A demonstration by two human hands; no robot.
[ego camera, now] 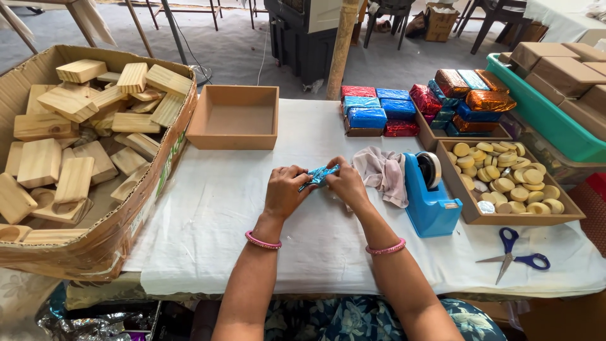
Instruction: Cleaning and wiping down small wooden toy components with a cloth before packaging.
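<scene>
Blocks [69,145] fill the carton [95,252] at left; an empty tray [235,117] sits beyond. Left hand [285,189] and right hand [346,183] pinch blue foil [319,175] at mid-table, fingers pressed together. Wrapping appears underway; closing it likely calls for the tape dispenser [429,199]. Scissors [514,256] lie far right.

Foil-wrapped blocks [374,110], red & blue, stacked at the far edge of my tabletop [252,208]. More in a brown tray [505,134] to the right: red, blue, copper. Plain brown boxes [558,69] sit in a green bin [543,117], far right.
</scene>
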